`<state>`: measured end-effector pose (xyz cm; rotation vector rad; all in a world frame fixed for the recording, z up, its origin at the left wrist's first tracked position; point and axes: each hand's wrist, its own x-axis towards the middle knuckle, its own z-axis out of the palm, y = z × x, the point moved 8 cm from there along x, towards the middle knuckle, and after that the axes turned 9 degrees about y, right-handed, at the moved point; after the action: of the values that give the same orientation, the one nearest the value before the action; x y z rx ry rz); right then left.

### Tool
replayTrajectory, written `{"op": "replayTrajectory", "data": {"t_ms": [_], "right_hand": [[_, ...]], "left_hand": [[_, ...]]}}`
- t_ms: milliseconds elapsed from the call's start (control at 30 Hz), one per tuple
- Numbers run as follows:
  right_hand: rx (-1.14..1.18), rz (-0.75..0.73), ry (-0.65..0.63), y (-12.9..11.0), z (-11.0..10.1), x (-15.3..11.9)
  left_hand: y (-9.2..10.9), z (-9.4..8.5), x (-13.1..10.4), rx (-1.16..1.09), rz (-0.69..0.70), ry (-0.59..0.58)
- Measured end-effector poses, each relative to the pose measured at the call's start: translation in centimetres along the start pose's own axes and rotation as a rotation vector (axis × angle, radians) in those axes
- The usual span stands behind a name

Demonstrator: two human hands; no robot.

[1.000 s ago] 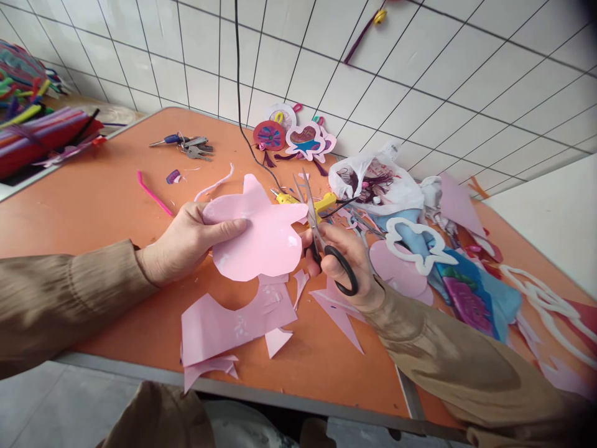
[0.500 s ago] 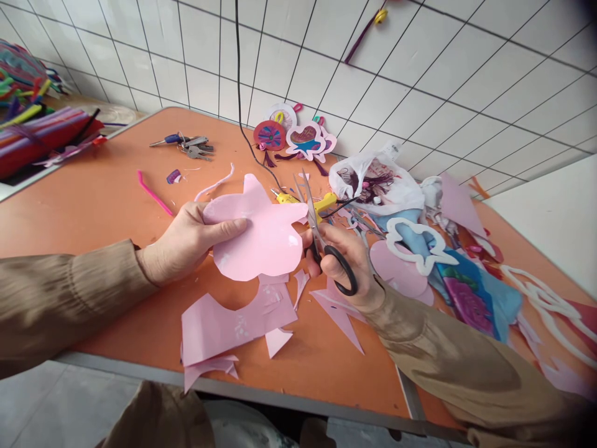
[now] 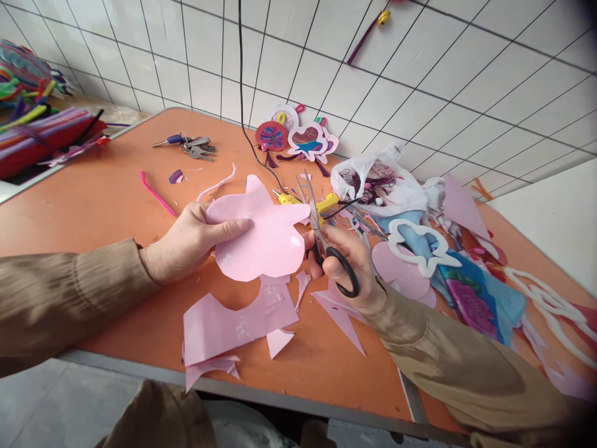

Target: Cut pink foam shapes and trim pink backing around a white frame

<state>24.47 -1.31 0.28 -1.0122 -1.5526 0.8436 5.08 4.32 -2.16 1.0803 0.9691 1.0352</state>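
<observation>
Pinched between thumb and fingers of my left hand (image 3: 189, 239) is a pink paper cutout (image 3: 261, 236) with rounded lobes and two narrow points at its top and right. My right hand (image 3: 347, 264) grips black-handled scissors (image 3: 313, 211), their blades parted and pointing up beside the cutout's right point. Below the cutout, pink paper scraps (image 3: 233, 326) lie on the orange table (image 3: 116, 205), one with a curved cut edge. Behind the scissors sits a yellow glue gun (image 3: 326, 202), partly hidden.
Keys (image 3: 198, 146) and a pink pipe cleaner (image 3: 157, 194) lie at the left. Finished-looking hanging ornaments (image 3: 308, 140) rest against the tiled wall. A white plastic bag (image 3: 403, 193), a white flower-shaped frame (image 3: 396, 230) and coloured pieces crowd the right. A black cord (image 3: 241, 74) hangs down the back.
Almost nothing differs. The whole view has shifted slightly; both hands keep the same hold on the cutout and the scissors.
</observation>
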Motion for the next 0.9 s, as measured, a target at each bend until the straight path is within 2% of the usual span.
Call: {"op": "replayTrajectory", "data": {"t_ms": [500, 667, 900], "right_hand": [[0.033, 0.016, -0.027, 0.0, 0.1, -0.1], [0.029, 0.045, -0.042, 0.4, 0.1, -0.2], [0.015, 0.078, -0.056, 0.8, 0.3, -0.3]], "left_hand": [[0.8, -0.6, 0.7, 0.039, 0.060, 0.017], [0.9, -0.7, 1.1, 0.077, 0.063, -0.022], [1.2, -1.9, 2.1, 0.145, 0.098, -0.011]]}}
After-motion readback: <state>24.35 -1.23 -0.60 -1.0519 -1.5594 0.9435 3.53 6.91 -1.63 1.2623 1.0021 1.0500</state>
